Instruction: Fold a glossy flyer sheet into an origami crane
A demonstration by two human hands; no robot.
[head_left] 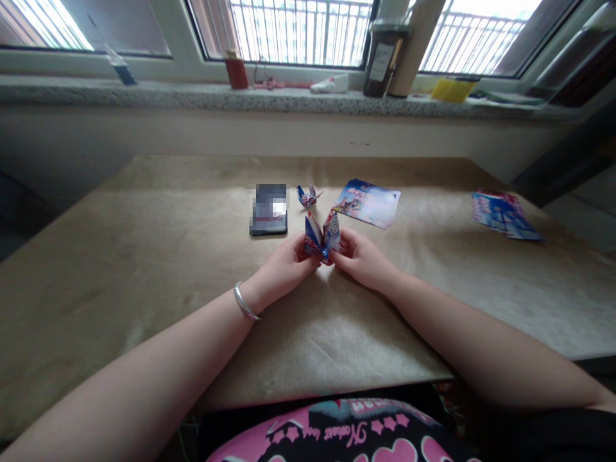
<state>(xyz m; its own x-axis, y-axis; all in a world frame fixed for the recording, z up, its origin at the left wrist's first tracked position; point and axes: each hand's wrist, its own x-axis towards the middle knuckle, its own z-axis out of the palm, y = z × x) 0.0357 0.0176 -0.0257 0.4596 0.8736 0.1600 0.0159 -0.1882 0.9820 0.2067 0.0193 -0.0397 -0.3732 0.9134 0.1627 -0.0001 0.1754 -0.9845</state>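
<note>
Both hands meet at the middle of the table over a half-folded piece of blue, red and white printed paper [322, 236], whose two pointed flaps stand upright. My left hand [282, 269], with a silver bangle on its wrist, pinches the paper's left side. My right hand [362, 258] pinches its right side. Just behind lies a small finished folded paper figure [308, 196] of the same print. A flat printed sheet [369, 202] lies to the right of that figure.
A dark phone [269, 210] lies face up left of the folded figure. More printed sheets [504, 215] sit at the table's far right. The tan table [144, 256] ends at a windowsill holding a red cup [236, 70], a dark jar [382, 61] and a yellow item [452, 88].
</note>
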